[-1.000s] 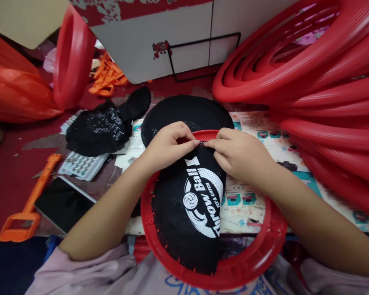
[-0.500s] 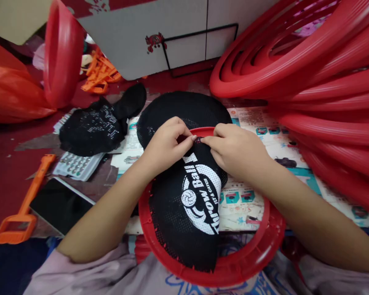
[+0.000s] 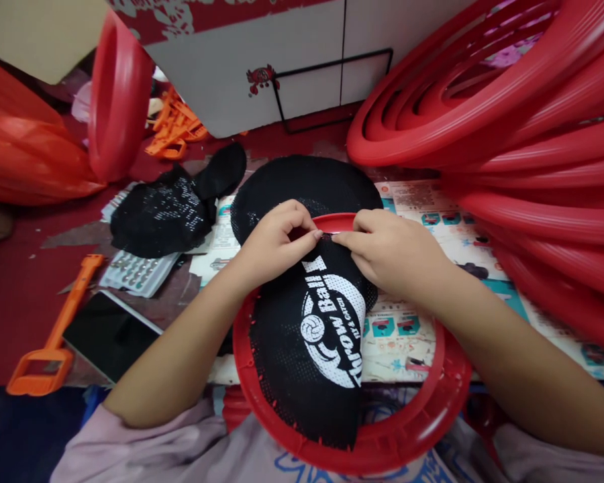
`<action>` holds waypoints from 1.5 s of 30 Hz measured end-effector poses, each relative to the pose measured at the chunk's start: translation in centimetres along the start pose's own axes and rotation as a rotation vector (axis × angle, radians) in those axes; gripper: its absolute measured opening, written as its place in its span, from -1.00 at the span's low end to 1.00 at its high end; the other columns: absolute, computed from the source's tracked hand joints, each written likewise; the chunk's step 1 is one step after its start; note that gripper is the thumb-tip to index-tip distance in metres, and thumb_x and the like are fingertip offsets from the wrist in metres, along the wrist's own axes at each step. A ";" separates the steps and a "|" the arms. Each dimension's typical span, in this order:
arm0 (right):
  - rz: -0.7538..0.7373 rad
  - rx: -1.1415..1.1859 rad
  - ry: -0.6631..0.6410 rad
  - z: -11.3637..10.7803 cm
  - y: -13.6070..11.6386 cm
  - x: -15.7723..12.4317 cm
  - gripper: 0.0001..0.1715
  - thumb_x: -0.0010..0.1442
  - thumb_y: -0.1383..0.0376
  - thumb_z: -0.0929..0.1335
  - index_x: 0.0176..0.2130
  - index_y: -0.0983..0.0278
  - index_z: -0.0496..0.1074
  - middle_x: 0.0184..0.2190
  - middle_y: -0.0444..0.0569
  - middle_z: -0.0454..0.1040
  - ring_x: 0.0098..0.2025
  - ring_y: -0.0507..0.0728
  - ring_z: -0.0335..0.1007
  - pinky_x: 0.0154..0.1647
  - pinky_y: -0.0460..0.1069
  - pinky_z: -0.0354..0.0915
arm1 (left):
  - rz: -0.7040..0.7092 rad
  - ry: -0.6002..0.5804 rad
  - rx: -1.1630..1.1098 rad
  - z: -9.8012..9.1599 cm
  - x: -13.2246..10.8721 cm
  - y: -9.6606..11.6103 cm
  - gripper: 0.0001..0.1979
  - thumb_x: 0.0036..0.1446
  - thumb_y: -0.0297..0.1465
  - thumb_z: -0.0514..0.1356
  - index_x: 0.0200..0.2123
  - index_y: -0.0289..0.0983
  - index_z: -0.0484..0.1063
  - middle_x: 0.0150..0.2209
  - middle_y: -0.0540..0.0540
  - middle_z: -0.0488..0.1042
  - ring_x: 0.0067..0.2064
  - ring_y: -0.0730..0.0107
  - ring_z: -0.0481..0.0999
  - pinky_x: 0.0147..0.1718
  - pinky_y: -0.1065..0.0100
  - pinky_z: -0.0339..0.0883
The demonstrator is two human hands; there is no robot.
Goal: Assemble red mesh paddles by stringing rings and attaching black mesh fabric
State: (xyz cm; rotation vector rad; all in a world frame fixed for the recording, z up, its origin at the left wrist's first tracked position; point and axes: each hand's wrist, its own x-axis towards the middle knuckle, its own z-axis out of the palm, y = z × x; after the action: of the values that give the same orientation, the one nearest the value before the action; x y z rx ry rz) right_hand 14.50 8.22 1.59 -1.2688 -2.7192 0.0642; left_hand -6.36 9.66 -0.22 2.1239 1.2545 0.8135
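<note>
A red plastic ring (image 3: 417, 416) rests tilted at the table's front edge, against my lap. Black mesh fabric (image 3: 286, 382) with white "Throw Ball" print covers the ring's left part, its edge lying along small red pegs on the rim. My left hand (image 3: 284, 238) pinches the mesh edge at the ring's far side, fingertips closed. Just right of it, my right hand (image 3: 395, 248) pinches the same edge, its index fingertip almost meeting my left thumb. Beyond the hands lies another round black mesh piece (image 3: 307, 178). The ring's right part has no mesh over it.
A stack of red rings (image 3: 543, 161) rises at the right. At the left lie an orange plastic handle (image 3: 55, 335), a dark tablet-like device (image 3: 111, 335), a calculator (image 3: 141, 272) and crumpled black mesh (image 3: 156, 215). A white board (image 3: 282, 54) stands behind, near an orange bag (image 3: 25, 141).
The view has shifted slightly, so everything sits a little lower and further right. Both hands stay at the mesh edge, with only small fingertip movement; more of the red rim shows between them.
</note>
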 end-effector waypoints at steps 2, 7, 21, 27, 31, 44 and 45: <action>0.000 0.015 0.002 0.0 0.1 0.0 -0.63 0.30 0.35 0.23 -0.04 0.20 0.55 -0.30 0.02 0.42 -0.27 0.13 0.26 -0.40 -0.03 -0.07 | -0.008 -0.001 -0.012 0.0 0.0 0.0 -0.84 0.16 -0.45 0.18 -0.47 -0.34 0.40 -0.39 -0.03 0.35 -0.35 0.45 0.37 -0.33 0.38 0.25; 0.037 0.026 -0.028 -0.2 0.0 0.1 -0.64 0.29 0.33 0.24 -0.03 0.15 0.55 -0.28 0.02 0.43 -0.27 0.13 0.30 -0.43 -0.03 -0.10 | 0.007 0.013 0.045 0.2 0.0 0.1 -0.86 0.15 -0.45 0.18 -0.47 -0.33 0.41 -0.38 -0.03 0.36 -0.34 0.44 0.38 -0.31 0.37 0.26; 0.085 0.248 -0.172 -2.0 1.4 0.2 -0.62 0.23 0.38 0.23 -0.09 0.25 0.58 -0.14 0.02 0.58 -0.11 0.20 0.48 -0.12 0.04 0.26 | 0.320 -0.069 0.283 -0.1 -0.8 0.0 -0.70 0.23 -0.45 0.13 0.02 -0.36 0.39 0.17 -0.32 0.36 0.30 0.03 0.21 0.26 -0.04 0.11; 0.070 0.220 -0.091 -1.6 1.7 0.3 -0.60 0.20 0.38 0.23 -0.10 0.32 0.58 -0.24 0.08 0.50 -0.16 0.20 0.42 -0.14 0.03 0.24 | 0.358 -0.194 0.284 -0.3 -0.8 0.1 -0.73 0.25 -0.46 0.10 0.01 -0.31 0.41 0.09 -0.25 0.46 0.30 0.04 0.24 0.24 -0.02 0.13; 0.051 0.209 -0.049 -1.2 1.9 0.4 -0.59 0.20 0.38 0.21 -0.11 0.36 0.58 -0.27 0.09 0.47 -0.17 0.19 0.38 -0.14 0.03 0.22 | 0.311 -0.220 0.284 -0.3 -0.7 0.2 -0.72 0.26 -0.43 0.09 0.02 -0.27 0.42 0.05 -0.19 0.50 0.28 0.06 0.25 0.24 -0.03 0.10; 0.057 0.178 -0.020 -0.6 2.0 0.6 -0.58 0.24 0.38 0.19 -0.09 0.34 0.57 -0.28 0.07 0.42 -0.19 0.16 0.33 -0.18 0.01 0.16 | 0.243 -0.208 0.368 0.0 -0.8 0.5 -0.65 0.28 -0.44 0.01 0.08 -0.26 0.43 0.05 -0.19 0.51 0.19 0.05 0.29 0.16 -0.03 0.11; 0.057 0.171 -0.027 -0.5 2.0 0.6 -0.58 0.24 0.38 0.19 -0.08 0.34 0.57 -0.28 0.07 0.43 -0.18 0.16 0.33 -0.18 0.01 0.15 | 0.246 -0.211 0.376 0.0 -0.8 0.4 -0.64 0.28 -0.44 0.01 0.08 -0.26 0.43 0.05 -0.19 0.51 0.19 0.05 0.29 0.15 -0.04 0.12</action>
State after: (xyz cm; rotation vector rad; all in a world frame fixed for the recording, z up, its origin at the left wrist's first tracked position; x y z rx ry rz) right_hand 15.71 9.95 1.99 -1.3039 -2.6328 0.3150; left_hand -6.38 8.80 -0.11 2.6261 1.1156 0.4551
